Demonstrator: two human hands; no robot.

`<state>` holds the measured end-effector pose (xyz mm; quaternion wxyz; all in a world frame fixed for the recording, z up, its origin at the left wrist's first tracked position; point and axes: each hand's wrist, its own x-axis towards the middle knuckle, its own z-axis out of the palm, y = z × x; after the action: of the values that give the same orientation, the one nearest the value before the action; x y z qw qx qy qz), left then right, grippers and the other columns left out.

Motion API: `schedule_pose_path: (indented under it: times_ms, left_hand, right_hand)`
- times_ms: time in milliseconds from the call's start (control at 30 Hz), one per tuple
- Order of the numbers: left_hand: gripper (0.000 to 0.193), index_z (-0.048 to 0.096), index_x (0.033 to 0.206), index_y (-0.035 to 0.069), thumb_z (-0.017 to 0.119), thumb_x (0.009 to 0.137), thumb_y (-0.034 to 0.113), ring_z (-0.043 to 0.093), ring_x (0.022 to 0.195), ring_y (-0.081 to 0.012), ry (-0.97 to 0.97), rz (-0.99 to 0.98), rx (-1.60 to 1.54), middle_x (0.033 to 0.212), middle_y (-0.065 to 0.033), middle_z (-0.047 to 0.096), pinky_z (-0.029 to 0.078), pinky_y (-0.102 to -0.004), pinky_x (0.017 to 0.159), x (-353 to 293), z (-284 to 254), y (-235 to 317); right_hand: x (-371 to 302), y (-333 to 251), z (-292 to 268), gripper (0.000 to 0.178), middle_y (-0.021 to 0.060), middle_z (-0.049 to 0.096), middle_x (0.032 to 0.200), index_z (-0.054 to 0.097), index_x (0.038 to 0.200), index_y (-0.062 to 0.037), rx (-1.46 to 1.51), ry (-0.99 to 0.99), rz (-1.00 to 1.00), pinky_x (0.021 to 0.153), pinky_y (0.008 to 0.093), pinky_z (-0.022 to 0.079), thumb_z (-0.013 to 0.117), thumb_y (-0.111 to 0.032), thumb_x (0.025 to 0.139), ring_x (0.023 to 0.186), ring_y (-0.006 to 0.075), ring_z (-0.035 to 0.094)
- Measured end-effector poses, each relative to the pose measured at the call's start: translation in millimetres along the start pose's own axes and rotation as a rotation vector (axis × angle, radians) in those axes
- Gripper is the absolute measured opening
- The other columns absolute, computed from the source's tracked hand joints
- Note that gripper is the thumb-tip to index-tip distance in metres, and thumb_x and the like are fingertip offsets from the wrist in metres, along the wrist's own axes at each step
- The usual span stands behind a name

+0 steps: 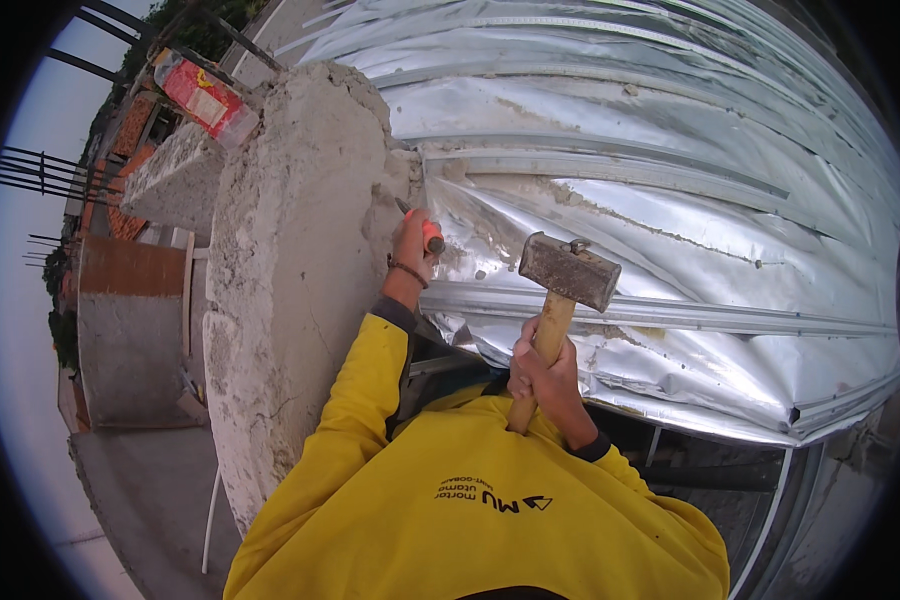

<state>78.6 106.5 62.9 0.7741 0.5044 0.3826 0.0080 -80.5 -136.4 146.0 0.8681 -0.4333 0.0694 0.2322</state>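
My left hand (407,258) is closed around a chisel (432,236) with an orange grip. The chisel's dark tip points toward the rough face of a grey concrete wall (315,230); whether it touches is hard to tell. In front of my chest, my right hand (551,368) grips a club hammer (570,272) by its pale wooden handle. Its worn, blocky steel head is raised over the silver sheeting, to the right of the chisel and apart from it.
Crinkled silver foil sheeting (650,240) with metal battens (670,312) spreads to the right, with bits of rubble on it. A clear plastic bottle with a red label (205,98) lies on the wall at upper left. Rebar (55,170) juts out at far left.
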Motion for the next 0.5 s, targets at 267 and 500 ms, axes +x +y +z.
schedule_pose_path:
  times_ms: [267,500]
  left_hand:
    - [0.014,0.054,0.089,0.016,0.063,0.086,0.027,0.053,0.052,-0.0114,-0.099,-0.012,0.014,0.072,-0.0014,0.057,0.038,-0.0261,0.039,14,-13,2]
    - [0.014,0.051,0.09,0.014,0.061,0.086,0.024,0.048,0.044,-0.0111,-0.134,-0.048,0.028,0.069,-0.0034,0.055,0.03,-0.0251,0.032,4,0,-7]
  right_hand:
    - [3,1,12,0.023,-0.0017,0.045,0.06,0.046,0.099,-0.006,-0.157,-0.053,-0.003,0.043,0.0241,0.038,0.064,-0.02,0.096,0.044,0.0069,0.043]
    - [15,-18,22,0.015,-0.0027,0.05,0.062,0.053,0.095,-0.0056,-0.307,0.088,-0.051,0.042,0.0222,0.037,0.062,-0.017,0.093,0.045,0.0054,0.046]
